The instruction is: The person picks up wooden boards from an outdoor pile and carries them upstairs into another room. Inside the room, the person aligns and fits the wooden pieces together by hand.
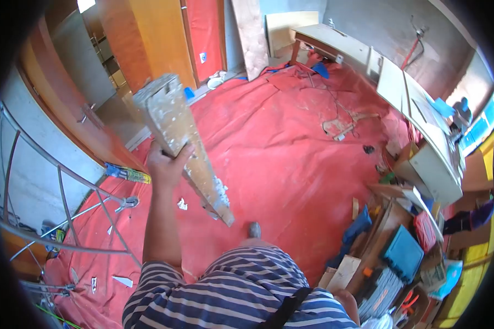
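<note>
My left hand point(167, 163) is closed around a long, thick wooden beam point(177, 118), with the thumb across its face. The beam is tilted, its wide end up and away to the left, its narrow end down near my body. Grey and white spatters like dried plaster cover it, thickest at the top and along the lower right edge. It is held up over the red floor sheet point(247, 175). Only part of my right arm point(347, 304) shows beside the striped shirt; the right hand is out of sight.
A curved metal frame point(60, 170) stands at the left, near an open doorway. A long workbench point(357, 50) lines the far right wall. Tools, a teal case point(403, 248) and boards crowd the lower right. Cables point(340, 131) and scraps lie on the wrinkled sheet.
</note>
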